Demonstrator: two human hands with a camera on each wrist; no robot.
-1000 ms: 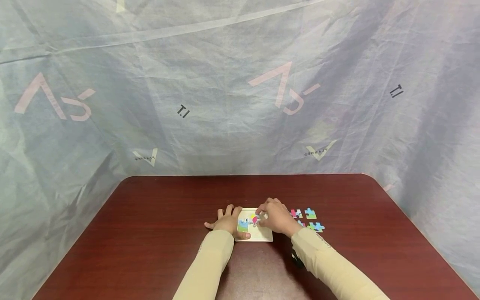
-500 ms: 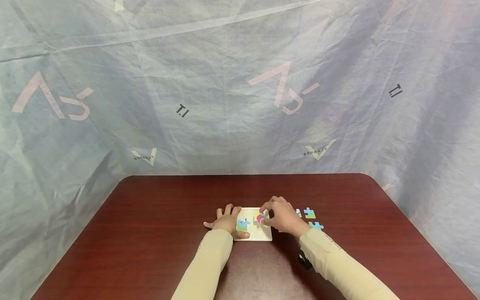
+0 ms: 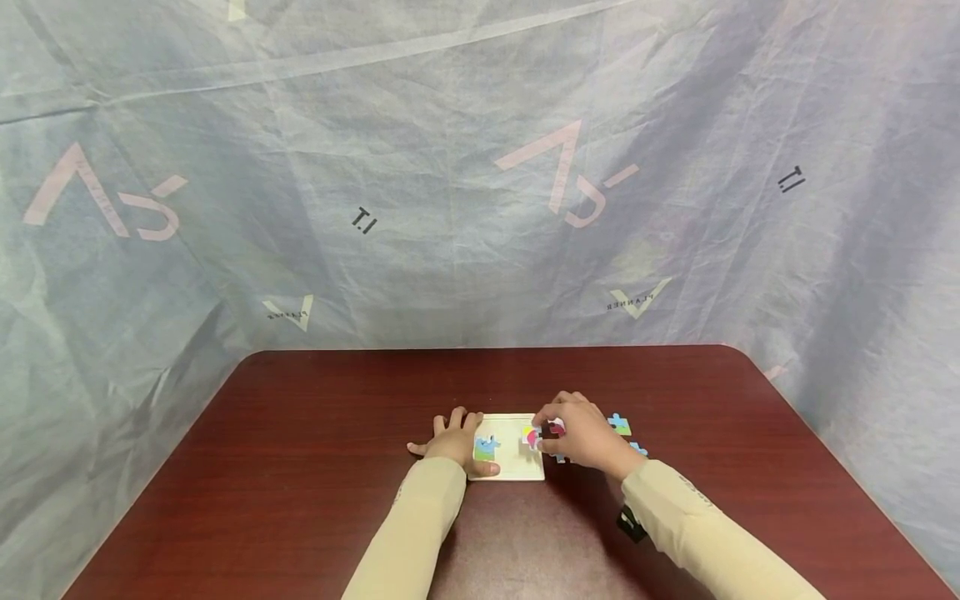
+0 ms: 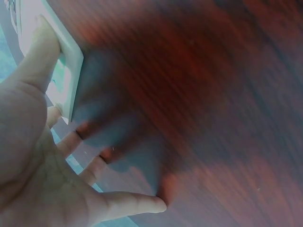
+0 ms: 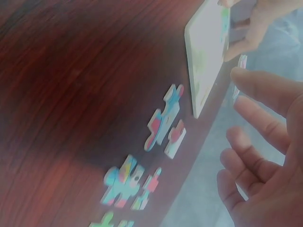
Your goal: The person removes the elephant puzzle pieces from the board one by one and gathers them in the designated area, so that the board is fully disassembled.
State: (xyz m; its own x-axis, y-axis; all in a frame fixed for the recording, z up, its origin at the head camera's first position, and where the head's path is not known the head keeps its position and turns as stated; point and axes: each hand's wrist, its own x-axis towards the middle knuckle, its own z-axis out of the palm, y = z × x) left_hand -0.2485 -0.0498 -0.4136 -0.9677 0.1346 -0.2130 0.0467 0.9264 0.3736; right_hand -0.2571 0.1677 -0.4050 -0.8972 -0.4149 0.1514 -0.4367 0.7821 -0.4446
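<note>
My left hand is spread flat at the left side of a pale puzzle tray. Its thumb lies on the tray's front left corner, and the outer fingers touch the table, as the left wrist view shows. A blue and green puzzle piece sits in the tray's left part. Above the tray's right edge, my right hand pinches another puzzle piece, yellow and pink on white, between thumb and index finger. In the right wrist view this piece stands on edge, and the other fingers curl loosely below.
Several loose puzzle pieces lie right of the tray, partly hidden by my right hand in the head view. One blue and green loose piece lies farther right. The dark red table ends at a grey cloth backdrop.
My right hand has lifted the yellow and pink piece from the middle of the tray and carried it right, to the tray's right edge. The left hand stays put.
</note>
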